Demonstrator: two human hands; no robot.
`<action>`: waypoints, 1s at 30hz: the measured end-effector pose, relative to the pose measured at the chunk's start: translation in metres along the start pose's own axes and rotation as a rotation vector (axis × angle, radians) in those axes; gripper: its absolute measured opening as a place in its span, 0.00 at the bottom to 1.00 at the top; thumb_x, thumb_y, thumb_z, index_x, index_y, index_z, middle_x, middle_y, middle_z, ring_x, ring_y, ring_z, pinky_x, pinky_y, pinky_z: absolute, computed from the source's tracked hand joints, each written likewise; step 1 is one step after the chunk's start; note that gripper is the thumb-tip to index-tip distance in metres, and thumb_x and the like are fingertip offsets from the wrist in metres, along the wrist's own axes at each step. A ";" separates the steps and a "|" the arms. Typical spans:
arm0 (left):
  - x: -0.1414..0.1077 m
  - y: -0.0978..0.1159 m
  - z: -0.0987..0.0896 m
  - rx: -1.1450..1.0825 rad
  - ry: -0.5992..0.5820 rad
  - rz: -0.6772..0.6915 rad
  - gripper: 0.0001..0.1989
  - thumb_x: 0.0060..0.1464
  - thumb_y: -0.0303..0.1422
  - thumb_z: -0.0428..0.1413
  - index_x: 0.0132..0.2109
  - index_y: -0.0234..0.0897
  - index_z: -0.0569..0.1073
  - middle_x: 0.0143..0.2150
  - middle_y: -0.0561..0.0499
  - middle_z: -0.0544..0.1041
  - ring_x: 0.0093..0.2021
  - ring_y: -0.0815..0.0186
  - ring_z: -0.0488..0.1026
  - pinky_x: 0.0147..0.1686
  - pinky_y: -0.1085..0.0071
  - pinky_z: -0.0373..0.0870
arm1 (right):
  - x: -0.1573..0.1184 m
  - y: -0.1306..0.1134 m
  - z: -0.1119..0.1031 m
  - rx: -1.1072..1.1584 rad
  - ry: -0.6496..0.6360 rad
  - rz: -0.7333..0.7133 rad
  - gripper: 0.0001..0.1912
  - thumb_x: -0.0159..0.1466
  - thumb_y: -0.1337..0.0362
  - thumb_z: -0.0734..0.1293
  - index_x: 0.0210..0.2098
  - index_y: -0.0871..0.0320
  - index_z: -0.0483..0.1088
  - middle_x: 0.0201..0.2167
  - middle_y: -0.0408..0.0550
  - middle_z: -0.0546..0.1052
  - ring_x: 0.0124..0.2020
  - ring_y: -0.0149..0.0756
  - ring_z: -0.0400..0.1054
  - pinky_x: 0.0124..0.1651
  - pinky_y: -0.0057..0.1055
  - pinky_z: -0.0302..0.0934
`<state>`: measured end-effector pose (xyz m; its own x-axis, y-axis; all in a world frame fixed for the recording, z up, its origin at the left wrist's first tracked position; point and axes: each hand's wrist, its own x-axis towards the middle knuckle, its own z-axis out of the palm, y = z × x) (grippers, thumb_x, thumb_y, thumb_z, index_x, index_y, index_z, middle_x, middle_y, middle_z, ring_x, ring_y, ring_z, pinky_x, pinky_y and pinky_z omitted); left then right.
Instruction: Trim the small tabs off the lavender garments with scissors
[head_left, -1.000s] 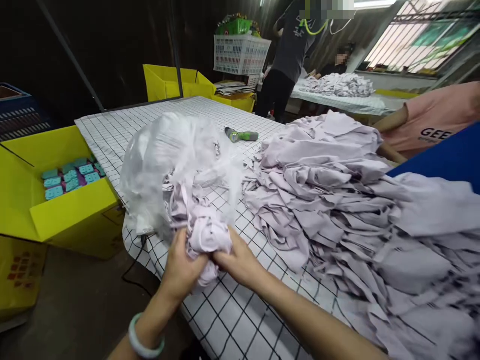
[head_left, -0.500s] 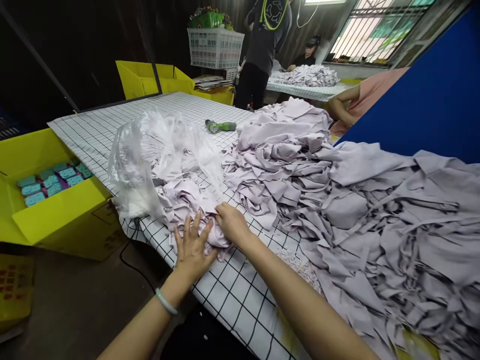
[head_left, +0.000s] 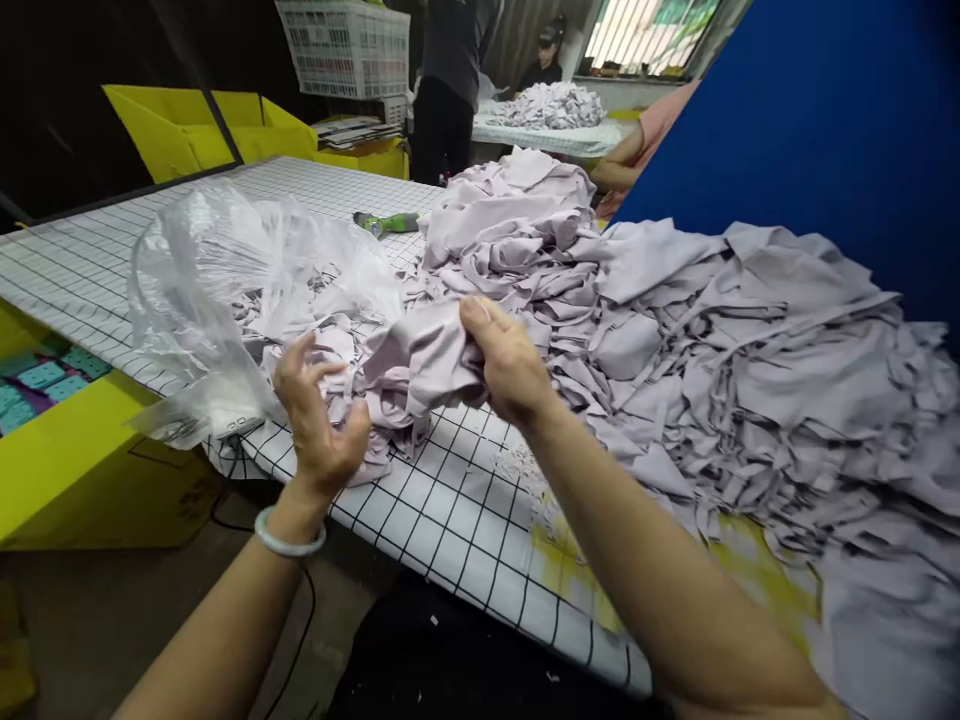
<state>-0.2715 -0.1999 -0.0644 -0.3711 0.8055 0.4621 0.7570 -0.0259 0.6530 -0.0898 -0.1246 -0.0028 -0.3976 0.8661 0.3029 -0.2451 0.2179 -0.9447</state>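
1. The cloth (head_left: 431, 355) is grasped by the right hand (head_left: 517, 370), its thumb laid on top and its fingers bent beneath, partly hidden.
2. The cloth is held above the near side of the table (head_left: 442, 510), between the bag (head_left: 176, 300) and the pile (head_left: 795, 350).
3. The fingers of the left hand (head_left: 319, 425) are released, spread and slightly curled, with the thumb parted from them; whether fabric is touched by them cannot be told.
4. A bracelet (head_left: 289, 547) is worn on the left wrist.
5. More fabric is partly covered by the bag, which is clear and crumpled.
6. The pile is heaped on the right, in front of a blue panel (head_left: 795, 110).
7. Beyond the hands, a green tool (head_left: 394, 223) is laid on the table, near the pile.
8. Teal pieces (head_left: 41, 375) are held in a yellow box (head_left: 82, 465) at the left, below the tabletop.
9. At the back, a second heap (head_left: 551, 105) is borne by another table.
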 end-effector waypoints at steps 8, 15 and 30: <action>0.055 0.090 -0.037 -0.600 -0.637 -0.006 0.21 0.48 0.42 0.62 0.46 0.35 0.76 0.39 0.49 0.78 0.50 0.48 0.78 0.40 0.58 0.79 | -0.021 -0.140 -0.034 -0.113 -0.017 -0.305 0.18 0.74 0.64 0.55 0.40 0.55 0.76 0.33 0.38 0.71 0.32 0.24 0.73 0.34 0.24 0.66; -0.018 0.043 0.001 -0.741 -0.938 -0.176 0.09 0.46 0.38 0.63 0.33 0.39 0.77 0.26 0.51 0.72 0.22 0.69 0.67 0.19 0.76 0.64 | -0.204 -0.026 -0.055 -0.394 -0.215 0.123 0.06 0.67 0.58 0.69 0.44 0.48 0.75 0.32 0.42 0.80 0.30 0.33 0.75 0.32 0.31 0.72; -0.032 0.062 0.022 -0.498 -0.939 -0.196 0.08 0.49 0.43 0.62 0.36 0.48 0.78 0.30 0.54 0.77 0.28 0.64 0.72 0.26 0.74 0.69 | -0.169 0.021 -0.259 -1.225 0.393 0.599 0.18 0.56 0.68 0.72 0.47 0.59 0.77 0.41 0.50 0.82 0.40 0.43 0.76 0.43 0.34 0.68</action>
<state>-0.2006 -0.2145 -0.0523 0.2593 0.9483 -0.1831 0.3469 0.0855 0.9340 0.2009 -0.1498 -0.1068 0.1518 0.9877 -0.0381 0.8604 -0.1510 -0.4867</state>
